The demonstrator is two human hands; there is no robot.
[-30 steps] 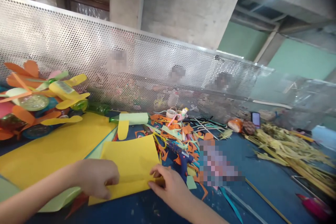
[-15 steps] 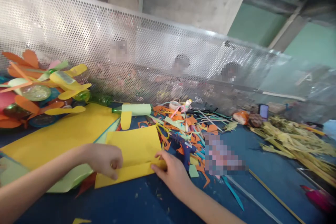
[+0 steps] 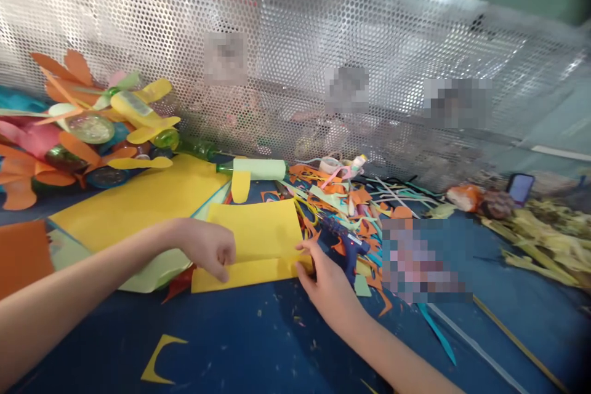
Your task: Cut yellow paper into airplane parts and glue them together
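A sheet of yellow paper (image 3: 258, 228) lies on the blue tabletop in front of me, its near edge turned up in a narrow folded strip. My left hand (image 3: 207, 249) is curled at the left part of the fold, thumb and fingers closed on the paper. At the right end of the strip, my right hand (image 3: 325, 277) pinches the edge with thumb and index finger. Just beyond the sheet lies a bottle wrapped in pale green paper (image 3: 265, 169) with a yellow paper flap (image 3: 241, 186). Yellow-handled scissors (image 3: 308, 209) are partly hidden beside the sheet.
Larger yellow paper (image 3: 138, 197) and pale green sheets (image 3: 152, 271) lie left. Paper-decorated bottles (image 3: 92, 129) crowd the back left. Right are paper scraps (image 3: 332, 188), a blue glue gun (image 3: 353, 252) and dried husks (image 3: 545, 246). A perforated transparent sheet (image 3: 286, 24) stands behind; blurred people show through it.
The view has tilted downward and shifted left, bringing orange paper and a yellow offcut into view. Both hands stay on the folded strip in nearly the same pose.
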